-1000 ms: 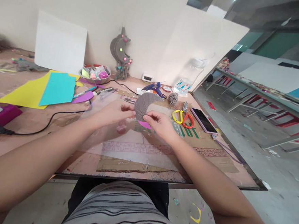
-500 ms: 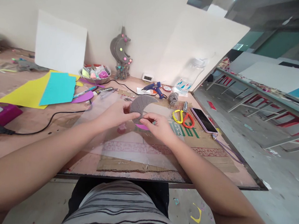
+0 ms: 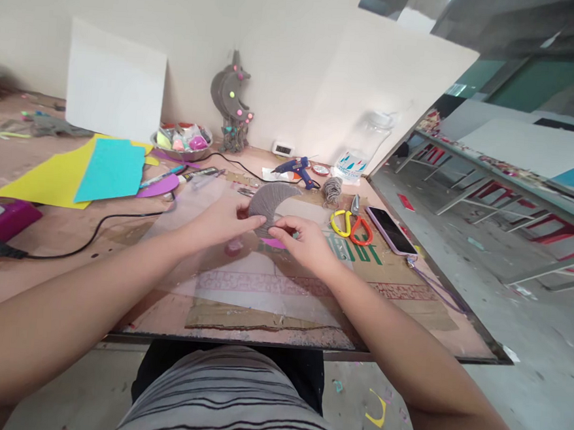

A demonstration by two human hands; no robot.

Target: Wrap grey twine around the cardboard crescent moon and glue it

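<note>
A crescent moon [image 3: 266, 202] wrapped in grey yarn is held up above the work surface, between my two hands. My left hand [image 3: 230, 219] pinches its left edge, thumb in front and fingers behind. At its lower right, my right hand [image 3: 302, 240] has thumb and forefinger closed on the moon's edge. A bit of purple [image 3: 274, 243] shows just under the moon. Beneath my hands lies a sheet of cardboard [image 3: 389, 301] with green print, partly covered by a translucent sheet.
Scissors [image 3: 351, 225], a phone [image 3: 392, 231] and a yarn ball [image 3: 332, 191] lie to the right. A glue gun [image 3: 297, 170] rests behind. A finished moon ornament [image 3: 232, 100] stands against the wall. Coloured sheets [image 3: 110, 171] and a power strip [image 3: 6, 225] are leftward.
Almost nothing differs. The moon tilts very slightly in my fingers, and both hands stay in the same place.
</note>
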